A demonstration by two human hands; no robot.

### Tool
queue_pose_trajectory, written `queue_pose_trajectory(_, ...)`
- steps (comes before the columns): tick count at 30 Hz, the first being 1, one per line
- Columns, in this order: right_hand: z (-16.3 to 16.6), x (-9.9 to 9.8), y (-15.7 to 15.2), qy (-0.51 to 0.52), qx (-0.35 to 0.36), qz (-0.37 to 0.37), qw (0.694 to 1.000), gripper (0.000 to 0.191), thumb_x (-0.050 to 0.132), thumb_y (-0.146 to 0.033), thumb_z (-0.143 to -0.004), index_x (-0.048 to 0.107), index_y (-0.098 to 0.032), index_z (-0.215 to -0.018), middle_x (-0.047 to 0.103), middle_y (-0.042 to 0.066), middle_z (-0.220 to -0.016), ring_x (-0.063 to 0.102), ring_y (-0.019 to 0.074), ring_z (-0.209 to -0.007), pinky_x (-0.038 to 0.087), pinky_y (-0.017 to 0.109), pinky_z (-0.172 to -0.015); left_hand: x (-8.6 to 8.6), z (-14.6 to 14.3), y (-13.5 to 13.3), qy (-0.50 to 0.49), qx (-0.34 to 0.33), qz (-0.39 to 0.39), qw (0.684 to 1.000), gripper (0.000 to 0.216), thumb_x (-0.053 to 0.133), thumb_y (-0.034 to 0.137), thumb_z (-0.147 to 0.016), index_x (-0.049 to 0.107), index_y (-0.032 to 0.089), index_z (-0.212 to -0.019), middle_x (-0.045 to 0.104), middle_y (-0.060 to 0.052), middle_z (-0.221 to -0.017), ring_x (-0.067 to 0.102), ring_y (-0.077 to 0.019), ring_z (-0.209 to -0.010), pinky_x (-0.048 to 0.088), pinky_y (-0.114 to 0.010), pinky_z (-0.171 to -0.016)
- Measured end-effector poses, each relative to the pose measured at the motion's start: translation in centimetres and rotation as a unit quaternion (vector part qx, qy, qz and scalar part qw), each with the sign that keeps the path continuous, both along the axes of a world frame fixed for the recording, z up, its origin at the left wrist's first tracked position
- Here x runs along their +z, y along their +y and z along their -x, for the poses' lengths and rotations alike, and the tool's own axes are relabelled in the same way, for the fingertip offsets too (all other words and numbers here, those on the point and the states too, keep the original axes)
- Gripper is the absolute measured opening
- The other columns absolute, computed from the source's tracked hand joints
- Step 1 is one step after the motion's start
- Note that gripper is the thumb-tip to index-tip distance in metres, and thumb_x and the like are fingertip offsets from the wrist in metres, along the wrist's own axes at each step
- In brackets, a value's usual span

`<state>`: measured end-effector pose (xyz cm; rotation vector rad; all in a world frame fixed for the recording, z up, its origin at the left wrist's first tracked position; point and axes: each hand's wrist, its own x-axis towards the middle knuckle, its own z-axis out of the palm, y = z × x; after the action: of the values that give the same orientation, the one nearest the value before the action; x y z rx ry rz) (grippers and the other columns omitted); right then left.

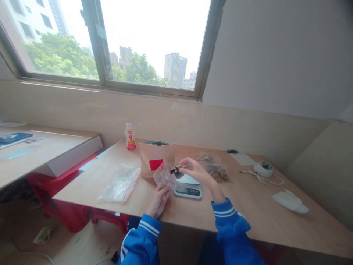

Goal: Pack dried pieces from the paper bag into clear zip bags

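My left hand (159,199) rests on the wooden table (248,206) and grips the lower edge of a small clear plastic bag (163,177). My right hand (193,168) is pinched on small dark and tan pieces (177,169), held at the bag's mouth. Just below it lies a small digital scale (188,186). A brown paper pouch (156,159) with a red label stands behind the bag.
A pile of empty zip bags (120,183) lies at left, filled bags (214,168) at right. A small drink bottle (129,136) stands at the back. A white round device (263,169) with cable and a white cloth (289,201) are at right. Another desk (41,147) stands left.
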<state>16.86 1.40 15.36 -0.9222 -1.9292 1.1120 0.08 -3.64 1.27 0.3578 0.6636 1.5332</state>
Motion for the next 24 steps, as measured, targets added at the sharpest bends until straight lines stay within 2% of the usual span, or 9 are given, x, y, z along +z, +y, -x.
queue_pose_trajectory(3, 0.5, 2.4, 0.6, 0.076, -0.029, -0.007, 0.997, 0.030, 0.071, -0.039, -0.073, 0.059, -0.019, -0.092, 0.067, 0.004, -0.095, 0.065, 0.0176, -0.086, 0.051, 0.032, -0.078, 0.0, 0.0, 0.0, -0.004, -0.005, 0.004, 1.000, 0.020, 0.071, 0.005, -0.069, 0.065, 0.014, -0.085, 0.068, -0.003, -0.084, 0.067, -0.0127, -0.081, 0.055, -0.024, -0.080)
queue_pose_trajectory(6, 2.1, 5.2, 1.5, 0.139, -0.042, -0.059, 0.988, 0.028, 0.070, -0.037, -0.075, 0.059, -0.021, -0.095, 0.066, 0.003, -0.098, 0.065, 0.0163, -0.089, 0.051, 0.030, -0.081, 0.3, 0.0, -0.1, -0.011, 0.001, 0.021, 1.000, 0.022, 0.071, 0.004, -0.068, 0.064, 0.015, -0.086, 0.067, -0.002, -0.083, 0.067, -0.0124, -0.080, 0.055, -0.025, -0.079)
queue_pose_trajectory(9, 4.6, 6.7, 2.9, 0.167, -0.045, -0.098, 0.980, 0.026, 0.069, -0.036, -0.076, 0.058, -0.021, -0.094, 0.066, 0.002, -0.095, 0.065, 0.0149, -0.086, 0.051, 0.028, -0.079, 0.7, 0.0, -0.3, -0.012, 0.005, 0.025, 1.000, 0.024, 0.073, 0.005, -0.066, 0.065, 0.015, -0.087, 0.067, -0.002, -0.084, 0.066, -0.0137, -0.081, 0.054, -0.026, -0.081)
queue_pose_trajectory(11, 6.4, 6.8, 3.9, 0.167, -0.051, -0.110, 0.978, 0.025, 0.068, -0.034, -0.075, 0.058, -0.020, -0.093, 0.066, 0.002, -0.093, 0.065, 0.0143, -0.083, 0.052, 0.027, -0.077, 0.9, 0.0, -0.4, -0.009, 0.001, 0.018, 1.000, 0.025, 0.075, 0.007, -0.065, 0.065, 0.014, -0.086, 0.068, -0.004, -0.087, 0.066, -0.0150, -0.084, 0.053, -0.027, -0.082)
queue_pose_trajectory(16, 9.7, 5.4, 5.5, 0.110, -0.069, -0.143, 0.981, 0.019, 0.065, -0.030, -0.077, 0.060, -0.020, -0.093, 0.067, 0.001, -0.085, 0.065, 0.0143, -0.076, 0.052, 0.027, -0.072, 0.9, 0.0, -0.4, -0.005, -0.001, 0.007, 1.000, 0.026, 0.078, 0.011, -0.061, 0.066, 0.015, -0.083, 0.067, -0.004, -0.090, 0.065, -0.0165, -0.084, 0.052, -0.027, -0.082)
queue_pose_trajectory(19, 10.5, 5.0, 5.7, 0.112, -0.083, -0.174, 0.975, 0.017, 0.063, -0.030, -0.080, 0.061, -0.021, -0.094, 0.069, 0.001, -0.086, 0.066, 0.0151, -0.078, 0.052, 0.028, -0.074, 0.6, 0.0, -0.3, -0.002, -0.006, 0.000, 1.000, 0.027, 0.079, 0.015, -0.060, 0.065, 0.015, -0.084, 0.067, -0.004, -0.089, 0.065, -0.0163, -0.085, 0.051, -0.028, -0.083)
queue_pose_trajectory(24, 10.7, 5.1, 6.3, 0.145, -0.124, -0.178, 0.965, 0.022, 0.061, -0.031, -0.082, 0.061, -0.019, -0.100, 0.070, 0.003, -0.086, 0.067, 0.0163, -0.078, 0.051, 0.028, -0.075, 0.3, 0.0, -0.2, 0.007, -0.010, 0.002, 1.000, 0.026, 0.079, 0.015, -0.061, 0.065, 0.015, -0.083, 0.067, -0.006, -0.094, 0.065, -0.0167, -0.088, 0.051, -0.028, -0.084)
